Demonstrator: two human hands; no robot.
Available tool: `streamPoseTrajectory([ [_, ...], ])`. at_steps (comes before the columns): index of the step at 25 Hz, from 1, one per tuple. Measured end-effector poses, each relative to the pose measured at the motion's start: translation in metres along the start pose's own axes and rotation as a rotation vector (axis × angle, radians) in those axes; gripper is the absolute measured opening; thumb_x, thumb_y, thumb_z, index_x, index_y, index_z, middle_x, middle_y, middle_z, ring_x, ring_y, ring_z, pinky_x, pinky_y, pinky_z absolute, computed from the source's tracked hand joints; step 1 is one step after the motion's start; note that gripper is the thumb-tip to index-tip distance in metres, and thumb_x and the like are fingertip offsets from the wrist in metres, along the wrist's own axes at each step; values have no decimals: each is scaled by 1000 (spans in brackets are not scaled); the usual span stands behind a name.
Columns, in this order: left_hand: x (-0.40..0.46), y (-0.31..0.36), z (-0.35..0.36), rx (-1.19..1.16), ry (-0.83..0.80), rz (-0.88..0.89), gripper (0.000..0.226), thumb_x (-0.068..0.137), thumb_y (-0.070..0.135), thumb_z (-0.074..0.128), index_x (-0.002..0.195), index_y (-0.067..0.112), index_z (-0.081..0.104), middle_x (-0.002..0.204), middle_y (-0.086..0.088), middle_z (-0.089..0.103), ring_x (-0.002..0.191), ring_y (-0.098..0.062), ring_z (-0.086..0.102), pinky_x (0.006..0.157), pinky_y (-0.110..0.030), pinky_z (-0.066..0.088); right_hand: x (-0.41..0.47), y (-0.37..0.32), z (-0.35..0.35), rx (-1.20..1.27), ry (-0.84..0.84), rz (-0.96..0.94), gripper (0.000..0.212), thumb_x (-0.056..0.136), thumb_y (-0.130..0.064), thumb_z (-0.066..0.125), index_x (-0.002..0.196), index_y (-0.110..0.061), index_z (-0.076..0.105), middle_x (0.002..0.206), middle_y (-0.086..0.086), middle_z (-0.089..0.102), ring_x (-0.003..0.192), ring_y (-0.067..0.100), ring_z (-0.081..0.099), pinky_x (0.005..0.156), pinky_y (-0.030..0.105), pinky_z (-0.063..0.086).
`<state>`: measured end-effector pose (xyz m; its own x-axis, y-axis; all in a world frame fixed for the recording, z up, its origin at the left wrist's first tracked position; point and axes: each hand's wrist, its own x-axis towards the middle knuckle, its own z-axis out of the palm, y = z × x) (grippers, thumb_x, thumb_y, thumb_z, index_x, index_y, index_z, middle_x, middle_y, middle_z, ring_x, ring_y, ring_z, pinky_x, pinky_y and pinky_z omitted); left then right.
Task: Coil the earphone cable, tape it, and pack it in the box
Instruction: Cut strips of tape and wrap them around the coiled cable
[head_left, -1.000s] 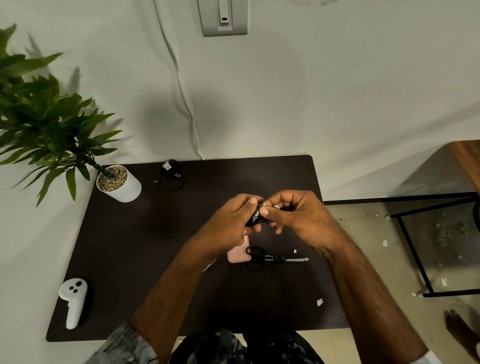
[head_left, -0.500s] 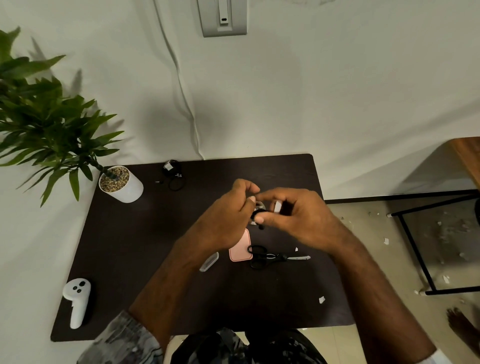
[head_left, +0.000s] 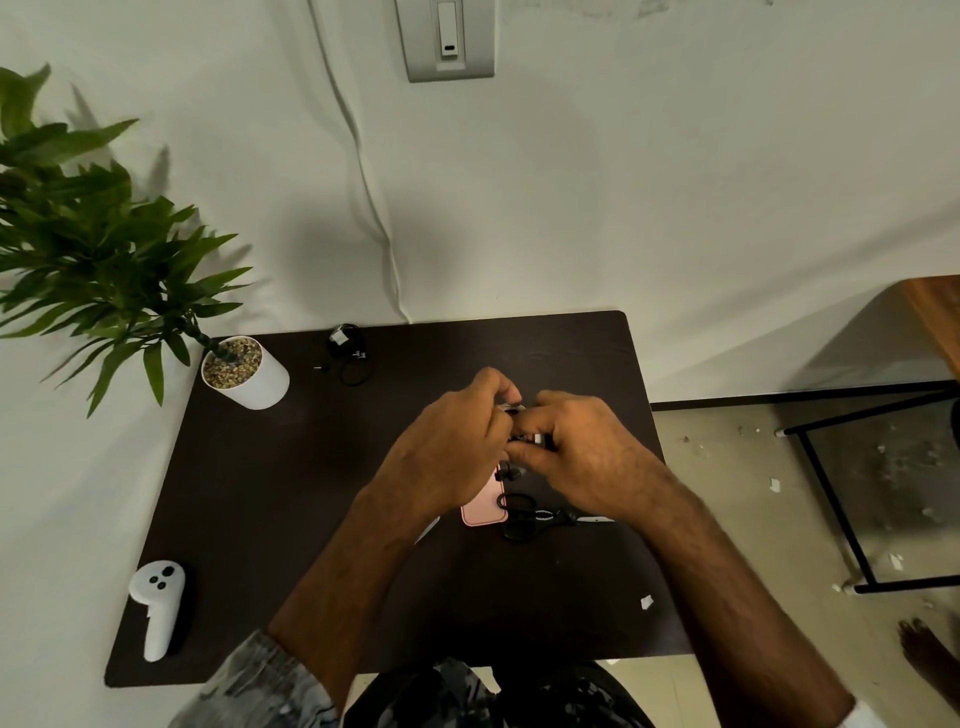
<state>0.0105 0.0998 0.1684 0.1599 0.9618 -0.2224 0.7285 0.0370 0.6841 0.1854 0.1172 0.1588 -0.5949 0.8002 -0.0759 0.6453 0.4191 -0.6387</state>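
My left hand (head_left: 449, 447) and my right hand (head_left: 582, 452) meet above the middle of the dark table (head_left: 291, 519), fingers pinched together on a small coiled black earphone cable (head_left: 522, 439) with pale tape on it. Black earbuds (head_left: 508, 474) dangle just below the fingers. Most of the coil is hidden by my fingers. A pink box (head_left: 485, 506) lies on the table right under my hands. Black-handled scissors (head_left: 535, 517) lie beside it, to its right. A second coiled black earphone (head_left: 349, 353) rests near the table's far edge.
A potted plant in a white pot (head_left: 247, 371) stands at the far left corner. A white controller (head_left: 158, 605) lies at the near left. A paper scrap (head_left: 645, 601) sits near the right edge. A black metal frame (head_left: 831, 499) stands on the littered floor at right.
Both hands have closed tighter around the coil and dropped slightly toward the pink box. The earbuds now hang below the fingers.
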Motion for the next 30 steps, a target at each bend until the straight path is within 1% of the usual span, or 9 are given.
streamPoseTrajectory([
  [4, 2, -5, -9, -452, -3, -134, 31, 107, 37, 47, 108, 16, 69, 72, -1, 67, 53, -9, 60, 48, -22, 49, -2, 8, 2, 328, 57, 130, 14, 97, -31, 75, 83, -32, 78, 74, -15, 64, 72, -2, 62, 65, 12, 44],
  [6, 1, -5, -17, -743, -67, -184, 47, 105, 47, 44, 111, 9, 70, 72, -10, 67, 56, -16, 60, 47, -28, 51, -3, 12, 5, 588, 42, 206, 17, 99, -29, 73, 84, -29, 81, 71, -9, 67, 66, 7, 57, 63, 26, 46],
  [8, -1, -7, -21, -944, -138, -184, 55, 101, 51, 46, 113, 3, 69, 79, -14, 68, 62, -18, 61, 50, -29, 54, -3, 15, 6, 827, 27, 254, 15, 100, -25, 71, 92, -22, 83, 79, 1, 71, 67, 14, 55, 60, 29, 46],
  [11, -3, -14, -18, -1035, -209, -120, 51, 97, 43, 55, 105, -6, 66, 83, -10, 67, 68, -17, 56, 55, -26, 52, -6, 16, 6, 1120, -22, 291, 20, 97, -21, 71, 102, -4, 81, 100, 22, 69, 70, 16, 53, 59, 26, 45],
  [13, -4, -18, -16, -1057, -220, -116, 50, 95, 36, 59, 116, -8, 66, 84, -6, 67, 69, -14, 55, 58, -25, 50, -8, 15, 5, 1237, -66, 301, 19, 92, -21, 73, 98, -5, 81, 102, 24, 64, 73, 18, 53, 58, 25, 45],
  [17, -6, -19, -16, -1107, -163, -124, 26, 90, 32, 62, 104, 21, 81, 84, -2, 70, 72, -12, 59, 61, -25, 51, -11, 14, 2, 1311, -117, 283, 19, 87, -24, 76, 95, -8, 82, 98, 15, 68, 72, 15, 55, 59, 25, 46],
  [22, -3, -22, -14, -1113, 138, -129, 27, 92, 20, 62, 115, 14, 75, 105, -6, 77, 85, -16, 69, 71, -28, 60, -12, 18, -2, 1325, -119, 245, 14, 92, -17, 71, 92, -8, 81, 94, 15, 64, 67, 10, 58, 58, 22, 48],
  [27, 4, -22, -15, -1508, 266, -182, 29, 86, 13, 68, 115, 14, 71, 113, -13, 75, 98, -21, 74, 77, -36, 64, -9, 25, -3, 1318, -121, 200, 16, 94, -16, 71, 97, -4, 80, 91, 11, 66, 69, 10, 57, 59, 24, 48],
  [30, 5, -25, -16, -1610, 340, -224, 25, 88, 14, 67, 113, 17, 68, 105, -10, 77, 92, -20, 76, 71, -35, 64, -9, 26, -5, 1326, -112, 193, 15, 91, -18, 72, 95, -5, 81, 89, 10, 67, 68, 10, 57, 58, 24, 48],
])
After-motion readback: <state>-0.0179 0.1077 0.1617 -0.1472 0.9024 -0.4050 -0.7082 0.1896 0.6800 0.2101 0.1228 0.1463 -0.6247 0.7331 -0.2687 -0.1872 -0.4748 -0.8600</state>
